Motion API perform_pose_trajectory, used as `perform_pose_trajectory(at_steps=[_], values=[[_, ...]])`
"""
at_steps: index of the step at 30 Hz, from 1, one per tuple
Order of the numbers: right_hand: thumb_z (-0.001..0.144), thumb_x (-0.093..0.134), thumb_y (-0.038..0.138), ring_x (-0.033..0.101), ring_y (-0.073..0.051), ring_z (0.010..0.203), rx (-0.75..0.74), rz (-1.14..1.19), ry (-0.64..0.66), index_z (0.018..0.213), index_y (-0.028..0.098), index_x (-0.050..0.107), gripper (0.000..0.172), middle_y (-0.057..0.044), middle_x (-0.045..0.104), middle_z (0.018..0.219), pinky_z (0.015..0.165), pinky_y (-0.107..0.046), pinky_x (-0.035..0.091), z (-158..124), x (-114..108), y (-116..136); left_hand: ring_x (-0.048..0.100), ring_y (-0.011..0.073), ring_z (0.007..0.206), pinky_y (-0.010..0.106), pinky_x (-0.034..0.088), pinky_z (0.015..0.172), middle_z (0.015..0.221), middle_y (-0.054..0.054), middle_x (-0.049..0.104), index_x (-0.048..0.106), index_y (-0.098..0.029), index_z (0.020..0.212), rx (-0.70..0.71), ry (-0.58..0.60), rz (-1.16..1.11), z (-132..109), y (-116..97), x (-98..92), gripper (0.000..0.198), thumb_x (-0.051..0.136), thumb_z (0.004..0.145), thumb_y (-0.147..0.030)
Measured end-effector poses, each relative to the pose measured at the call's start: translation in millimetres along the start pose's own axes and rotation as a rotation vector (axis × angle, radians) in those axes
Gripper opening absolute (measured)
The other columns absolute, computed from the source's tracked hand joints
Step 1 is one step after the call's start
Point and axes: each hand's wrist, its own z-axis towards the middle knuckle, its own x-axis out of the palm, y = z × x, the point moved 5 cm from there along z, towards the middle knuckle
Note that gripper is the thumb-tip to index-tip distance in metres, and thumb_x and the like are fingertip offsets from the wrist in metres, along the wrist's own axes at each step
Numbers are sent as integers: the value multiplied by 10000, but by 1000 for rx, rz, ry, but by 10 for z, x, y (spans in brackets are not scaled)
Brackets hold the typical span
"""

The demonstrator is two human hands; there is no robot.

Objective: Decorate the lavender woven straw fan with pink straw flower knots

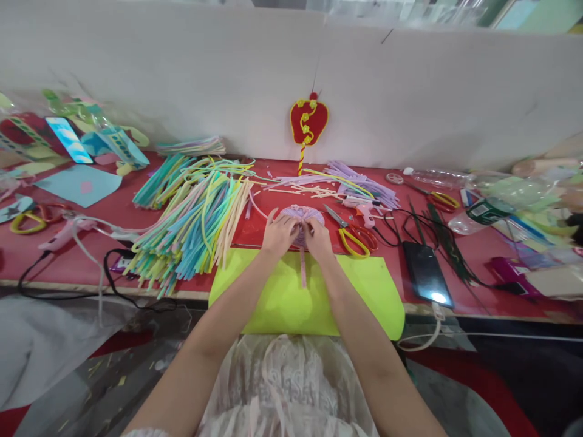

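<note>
A round lilac piece (301,212), apparently made of fuzzy pipe cleaners, lies at the table's front middle. My left hand (279,233) grips its left side, fingers bent over the top. On the other side my right hand (318,237) is closed at its near edge, thumb and fingertips meeting close to the left ones. A pinkish-lilac pipe cleaner (303,270) hangs down from between the hands over a bright yellow-green sheet (364,291). The fingertips partly hide the piece. Just right of my right hand lie open yellow-and-red-handled scissors (353,241).
A large heap of pastel pipe cleaners (191,224) lies left, with lilac ones (364,182) behind right. A pink glue gun (365,213), a phone (426,273) and plastic bottles (483,213) are right. Another glue gun (64,233) lies left. A red fan-shaped ornament (310,124) stands against the wall.
</note>
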Motion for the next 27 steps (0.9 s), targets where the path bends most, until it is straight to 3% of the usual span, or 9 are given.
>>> perform_pose_trajectory(at_steps=[12,19,23,27], values=[[879,373,418,551,-180,682,55,-5,31,820,214,541,271,-57,618,789,657,-322,444,-25,53,-3,601,178,841,413,280,1040,792,23,664,605,-203,773,-109,25,-26,-18,5,40,76,539,810,-213],[855,407,451,531,-163,624,100,151,-53,758,210,536,290,-31,593,689,642,-305,433,21,-22,-26,575,168,989,388,312,1021,990,33,664,610,-218,951,-103,0,-164,10,60,-4,160,476,863,-216],[840,414,498,531,-156,570,246,241,-97,729,209,530,331,-3,569,613,617,-300,433,31,-62,-129,595,166,906,294,450,834,956,69,649,592,-178,967,-314,-131,-306,-6,201,-75,168,475,859,-230],[827,411,531,505,-138,510,317,357,-113,723,200,535,369,5,562,602,546,-281,429,44,-75,-198,630,141,717,241,476,713,769,26,671,610,-164,859,-453,-2,-539,-16,276,50,157,484,853,-257]])
